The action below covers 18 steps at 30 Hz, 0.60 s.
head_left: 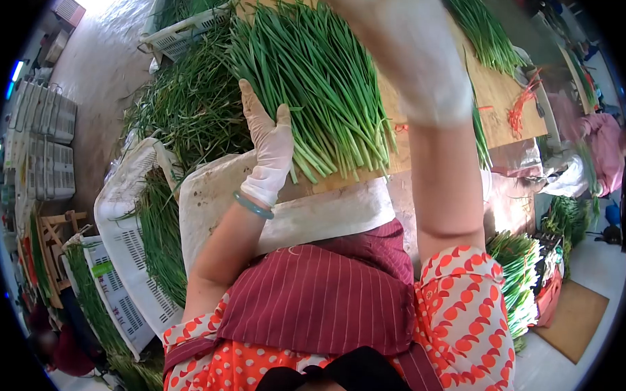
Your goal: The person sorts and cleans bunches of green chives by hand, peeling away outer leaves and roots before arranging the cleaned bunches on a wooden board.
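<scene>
L hand (266,149), in a pale glove, is laid against the L side of the pile of green stalks (324,79), thumb & forefinger held well apart, nothing seen clamped btwn them. R hand (428,68), also gloved, is held up over the tabletop, R of the pile; it's blurred & cut by the top edge, so whether it's closed on anything can't be told. Hands are kept well apart. The pile is spread on the wooden tabletop (505,126) in front of the body, leafy ends pointed away, pale cut ends turned twd the apron (316,295) & near the table's front edge. Red ties (521,110) are heaped on the R part of the tabletop, & a 2nd bunch (487,36) is laid at the far R, partly cut off by the frame. Loose greens (185,101) are massed L of the pile, w/ a white crate (187,36) behind. At lower L, another white crate (120,196) is seen w/ long greens (159,224) in it. A greenish bangle (253,205) is worn on the L wrist. At R, below table level, bundled stalks w/ pale ends (517,275) are stacked, & a brown board (574,315) is laid flat on the floor nearby
</scene>
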Each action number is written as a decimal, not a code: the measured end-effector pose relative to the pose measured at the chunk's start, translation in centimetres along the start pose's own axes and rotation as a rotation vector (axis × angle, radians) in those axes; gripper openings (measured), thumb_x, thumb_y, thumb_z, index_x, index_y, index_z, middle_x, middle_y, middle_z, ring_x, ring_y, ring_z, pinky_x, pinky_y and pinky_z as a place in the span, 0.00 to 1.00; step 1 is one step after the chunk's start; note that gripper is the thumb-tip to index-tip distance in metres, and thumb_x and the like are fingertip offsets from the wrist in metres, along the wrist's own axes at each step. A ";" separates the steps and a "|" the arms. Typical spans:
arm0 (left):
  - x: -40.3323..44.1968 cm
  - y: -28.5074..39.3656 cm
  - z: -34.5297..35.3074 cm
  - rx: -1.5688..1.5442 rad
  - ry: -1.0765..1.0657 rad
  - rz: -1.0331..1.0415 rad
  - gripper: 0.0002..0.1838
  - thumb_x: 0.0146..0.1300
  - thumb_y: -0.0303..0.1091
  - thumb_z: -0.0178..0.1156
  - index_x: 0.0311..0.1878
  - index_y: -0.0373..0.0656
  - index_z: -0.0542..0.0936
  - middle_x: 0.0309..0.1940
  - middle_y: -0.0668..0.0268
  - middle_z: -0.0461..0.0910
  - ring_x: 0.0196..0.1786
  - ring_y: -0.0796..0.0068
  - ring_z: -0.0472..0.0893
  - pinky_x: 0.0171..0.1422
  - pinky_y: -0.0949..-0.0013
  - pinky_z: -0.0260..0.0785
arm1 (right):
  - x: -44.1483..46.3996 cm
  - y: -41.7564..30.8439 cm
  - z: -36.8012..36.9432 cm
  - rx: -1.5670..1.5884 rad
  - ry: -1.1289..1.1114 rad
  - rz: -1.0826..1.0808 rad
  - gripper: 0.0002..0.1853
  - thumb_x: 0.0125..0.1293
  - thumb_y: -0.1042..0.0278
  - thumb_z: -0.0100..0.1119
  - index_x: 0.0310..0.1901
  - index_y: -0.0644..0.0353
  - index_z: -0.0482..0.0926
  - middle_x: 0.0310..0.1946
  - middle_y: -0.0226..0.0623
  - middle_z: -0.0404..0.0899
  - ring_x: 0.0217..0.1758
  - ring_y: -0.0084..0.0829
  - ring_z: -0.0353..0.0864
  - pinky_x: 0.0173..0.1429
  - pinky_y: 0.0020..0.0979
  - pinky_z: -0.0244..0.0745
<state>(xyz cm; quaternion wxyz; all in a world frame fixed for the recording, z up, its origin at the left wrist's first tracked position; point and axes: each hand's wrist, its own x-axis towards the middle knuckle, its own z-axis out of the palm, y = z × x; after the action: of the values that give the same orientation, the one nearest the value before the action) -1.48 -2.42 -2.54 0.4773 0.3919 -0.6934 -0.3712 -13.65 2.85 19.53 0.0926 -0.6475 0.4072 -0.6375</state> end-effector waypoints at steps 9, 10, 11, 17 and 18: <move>0.7 1.8 -1.9 -0.399 -0.099 -0.483 0.42 0.63 0.15 0.47 0.75 0.45 0.37 0.70 0.57 0.58 0.62 0.74 0.68 0.63 0.78 0.60 | -7.8 12.4 -5.9 -1.089 -0.605 1.168 0.45 0.55 0.25 0.50 0.58 0.62 0.72 0.50 0.53 0.77 0.54 0.50 0.77 0.59 0.43 0.71; 0.9 1.5 -1.9 -0.399 -0.099 -0.483 0.42 0.63 0.15 0.47 0.75 0.45 0.37 0.70 0.57 0.58 0.62 0.74 0.68 0.63 0.78 0.60 | -8.3 12.6 -5.7 -1.089 -0.605 1.168 0.45 0.55 0.25 0.50 0.58 0.62 0.72 0.50 0.53 0.77 0.54 0.50 0.77 0.59 0.43 0.71; 1.1 0.8 -1.9 -0.454 -0.109 -0.480 0.38 0.64 0.16 0.46 0.74 0.43 0.43 0.66 0.58 0.63 0.59 0.73 0.71 0.61 0.77 0.63 | -8.7 11.7 -4.8 -0.998 -0.542 1.127 0.47 0.55 0.24 0.50 0.59 0.65 0.70 0.51 0.55 0.77 0.54 0.50 0.77 0.59 0.43 0.71; 1.9 3.3 -2.8 -0.839 -0.084 -0.712 0.20 0.67 0.26 0.50 0.62 0.36 0.67 0.52 0.61 0.76 0.49 0.70 0.77 0.56 0.68 0.71 | -9.2 9.7 1.7 -0.573 -0.489 1.021 0.47 0.51 0.36 0.66 0.59 0.73 0.67 0.51 0.55 0.77 0.54 0.45 0.78 0.57 0.37 0.73; 2.1 4.2 -3.3 -0.816 -0.082 -0.760 0.18 0.67 0.32 0.53 0.58 0.36 0.71 0.49 0.61 0.77 0.47 0.68 0.79 0.55 0.65 0.72 | -9.1 9.3 2.2 -0.355 -0.476 1.021 0.45 0.51 0.40 0.69 0.59 0.71 0.68 0.50 0.52 0.78 0.53 0.41 0.79 0.55 0.34 0.74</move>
<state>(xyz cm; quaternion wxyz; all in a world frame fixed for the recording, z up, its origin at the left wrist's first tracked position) 0.39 -3.05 2.86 0.3957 0.3830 -0.3216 -0.7703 -14.15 1.78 6.39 0.3667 -0.5001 0.7360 -0.2715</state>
